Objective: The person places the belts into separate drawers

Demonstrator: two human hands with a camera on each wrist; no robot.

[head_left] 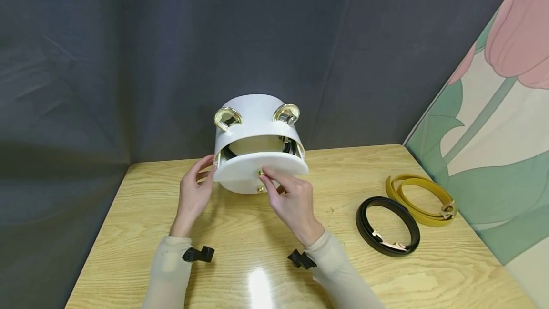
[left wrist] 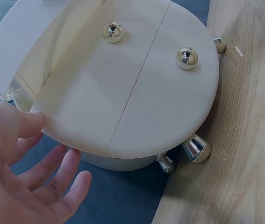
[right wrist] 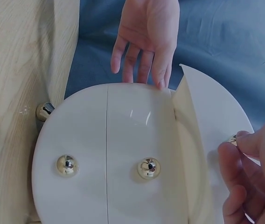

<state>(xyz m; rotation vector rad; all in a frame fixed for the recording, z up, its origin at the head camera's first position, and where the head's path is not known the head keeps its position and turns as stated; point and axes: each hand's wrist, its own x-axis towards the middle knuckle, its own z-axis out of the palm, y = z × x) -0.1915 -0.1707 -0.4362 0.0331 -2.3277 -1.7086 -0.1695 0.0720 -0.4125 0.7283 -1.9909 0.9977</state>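
A white rounded cabinet [head_left: 257,114] with gold ear-shaped trims and short gold feet stands on the table. Its uppermost front panel [right wrist: 216,116] is tilted outward, and dark strap-like things [head_left: 288,147] show in the gap behind it. My right hand [head_left: 295,199] pinches the gold knob [head_left: 261,172] of this panel between thumb and fingertips. At the cabinet's left side is my left hand [head_left: 195,194], its thumb at the edge of the front and its other fingers loosely spread. Two lower front panels, each with a round gold knob [left wrist: 187,58], sit closed.
A coiled black belt [head_left: 364,227] with a gold buckle lies on the wooden table [head_left: 240,237] to the right. Beside it is a coiled mustard-yellow belt [head_left: 396,190]. Dark cloth [head_left: 240,27] hangs behind the table, and a flower-patterned cloth [head_left: 506,156] borders its right side.
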